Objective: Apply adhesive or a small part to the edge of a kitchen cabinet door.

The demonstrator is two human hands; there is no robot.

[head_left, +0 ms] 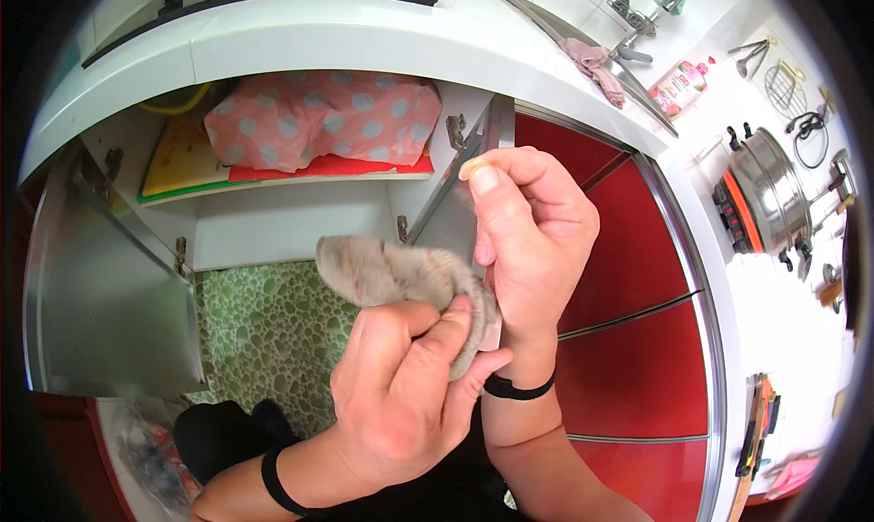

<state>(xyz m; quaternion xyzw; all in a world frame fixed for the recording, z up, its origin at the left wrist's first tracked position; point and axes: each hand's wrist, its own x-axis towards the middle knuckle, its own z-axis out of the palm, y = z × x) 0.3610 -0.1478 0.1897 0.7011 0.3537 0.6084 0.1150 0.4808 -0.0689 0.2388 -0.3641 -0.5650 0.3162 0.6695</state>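
My left hand (396, 390) is closed on a crumpled grey-beige cloth (373, 272) with brownish marks, its thumb pressing into the folds. The cloth's far end sticks out to the left, in front of the open cabinet. A small white edge (492, 331) shows beside the cloth, near my right wrist; I cannot tell what it belongs to. Just above and to the right, my right hand (537, 226) is raised with thumb and forefinger pinched together. Whatever is between those fingertips, if anything, is too small to make out. Both wrists wear dark bands.
Inside the cabinet, a pink polka-dot cloth (328, 117) lies on a shelf (273, 190). Its metal door (114, 285) stands open at left. Red cabinet fronts (628, 249) are at right. A steel pot (769, 190), a bottle (678, 90) and a faucet (642, 30) sit along the counter (364, 30).
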